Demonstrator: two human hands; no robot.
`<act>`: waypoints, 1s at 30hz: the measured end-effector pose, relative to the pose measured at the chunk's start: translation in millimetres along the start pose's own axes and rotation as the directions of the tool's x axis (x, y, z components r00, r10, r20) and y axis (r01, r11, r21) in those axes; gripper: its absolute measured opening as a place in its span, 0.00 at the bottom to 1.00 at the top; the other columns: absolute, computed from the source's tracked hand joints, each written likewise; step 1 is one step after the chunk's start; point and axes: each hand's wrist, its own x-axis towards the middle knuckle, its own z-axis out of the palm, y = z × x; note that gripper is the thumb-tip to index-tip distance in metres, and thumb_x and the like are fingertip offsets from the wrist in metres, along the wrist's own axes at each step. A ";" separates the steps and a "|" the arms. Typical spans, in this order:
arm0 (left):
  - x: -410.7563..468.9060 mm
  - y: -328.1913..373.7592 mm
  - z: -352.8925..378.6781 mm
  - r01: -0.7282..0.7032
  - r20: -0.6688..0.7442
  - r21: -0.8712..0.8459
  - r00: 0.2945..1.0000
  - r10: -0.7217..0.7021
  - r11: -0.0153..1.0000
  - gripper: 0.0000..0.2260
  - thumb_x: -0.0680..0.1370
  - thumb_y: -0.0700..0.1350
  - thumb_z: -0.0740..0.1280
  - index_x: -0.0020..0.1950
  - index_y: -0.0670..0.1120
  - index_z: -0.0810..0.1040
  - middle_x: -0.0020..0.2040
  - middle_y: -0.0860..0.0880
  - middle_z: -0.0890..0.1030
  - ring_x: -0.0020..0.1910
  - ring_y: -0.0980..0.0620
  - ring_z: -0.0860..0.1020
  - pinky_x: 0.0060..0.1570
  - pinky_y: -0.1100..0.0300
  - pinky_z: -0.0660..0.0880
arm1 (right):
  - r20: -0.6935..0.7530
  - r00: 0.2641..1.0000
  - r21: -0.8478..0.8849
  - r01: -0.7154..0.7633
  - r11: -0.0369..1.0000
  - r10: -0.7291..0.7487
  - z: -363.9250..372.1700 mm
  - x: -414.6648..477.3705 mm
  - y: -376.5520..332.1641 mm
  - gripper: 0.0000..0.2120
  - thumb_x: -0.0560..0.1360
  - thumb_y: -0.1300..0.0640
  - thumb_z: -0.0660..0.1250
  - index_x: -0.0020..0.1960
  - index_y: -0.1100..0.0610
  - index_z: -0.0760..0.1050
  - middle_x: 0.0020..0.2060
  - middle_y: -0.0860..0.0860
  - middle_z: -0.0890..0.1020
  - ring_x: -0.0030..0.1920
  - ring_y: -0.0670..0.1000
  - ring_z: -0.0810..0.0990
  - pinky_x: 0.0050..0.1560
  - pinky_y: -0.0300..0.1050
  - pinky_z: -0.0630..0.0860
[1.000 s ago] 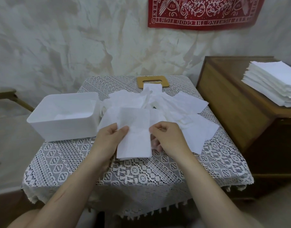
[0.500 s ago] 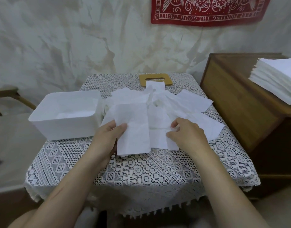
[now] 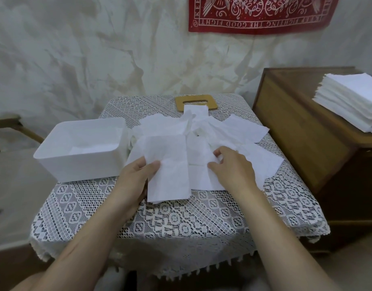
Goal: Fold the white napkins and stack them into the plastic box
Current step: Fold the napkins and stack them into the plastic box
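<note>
**White napkins (image 3: 239, 131): thin, limp paper, best taken by an edge**

The folded napkin (image 3: 168, 164) is just right of the plastic box (image 3: 80, 169), near its front corner, over the lace tablecloth (image 3: 180, 223); the left hand (image 3: 136, 177) grips its left edge, with the thumb on top. The right hand (image 3: 233, 166) is further right of the box, on a flat sheet (image 3: 198, 158); its fingers are bent down onto the paper, but I cannot tell if they pinch it or only press. The other napkins lie loose and overlapping to the right of the box; some are crumpled.

I judge the paper to be very light, soft and easy to crease or tear; it will probably slide on the sheets under it and droop if held by one corner, so it is better to hold a whole edge and press each fold flat.

Inside the box something white lies on the bottom; it may be napkins already placed, but white on white is hard to read. A wooden lid (image 3: 196, 100), behind and right of the box, is partly covered by one napkin; a stack of napkins (image 3: 353, 101) far right of the box is cut off by the frame.
</note>
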 end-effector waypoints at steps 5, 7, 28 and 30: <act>1.0 -0.5 -0.3 0.006 -0.002 -0.015 1.000 -0.006 1.000 0.08 0.84 0.43 0.65 0.59 0.45 0.82 0.52 0.50 0.88 0.49 0.50 0.87 0.44 0.54 0.82 | -0.093 0.995 0.088 0.042 0.995 -0.034 1.8 0.8 1.1 0.02 0.79 0.52 0.67 0.49 0.50 0.76 0.41 0.44 0.78 0.51 0.55 0.78 0.48 0.49 0.74; 0.6 -0.3 0.5 0.005 -0.006 -0.007 1.000 -0.005 1.000 0.08 0.84 0.44 0.65 0.60 0.45 0.82 0.53 0.50 0.88 0.50 0.49 0.87 0.43 0.53 0.82 | -0.120 0.991 0.175 0.079 0.981 -0.058 -2.4 -2.7 0.3 0.04 0.79 0.51 0.68 0.46 0.49 0.76 0.39 0.44 0.78 0.45 0.53 0.79 0.43 0.47 0.70; -1.7 -3.5 -0.2 -0.010 -0.017 0.010 1.000 0.010 1.000 0.08 0.84 0.44 0.65 0.60 0.45 0.82 0.52 0.49 0.88 0.50 0.47 0.86 0.47 0.51 0.81 | 0.033 0.973 -0.019 0.229 0.973 -0.228 -10.5 -27.5 25.9 0.21 0.80 0.60 0.60 0.69 0.43 0.74 0.62 0.49 0.77 0.58 0.53 0.77 0.52 0.47 0.71; -1.6 -3.1 -0.3 -0.012 -0.016 0.008 1.000 0.012 1.000 0.09 0.84 0.44 0.65 0.61 0.45 0.82 0.52 0.49 0.88 0.51 0.47 0.86 0.47 0.51 0.81 | -0.030 0.970 -0.028 0.240 0.970 -0.240 -6.6 -23.2 25.2 0.16 0.81 0.57 0.62 0.64 0.44 0.78 0.58 0.49 0.79 0.55 0.53 0.78 0.49 0.47 0.70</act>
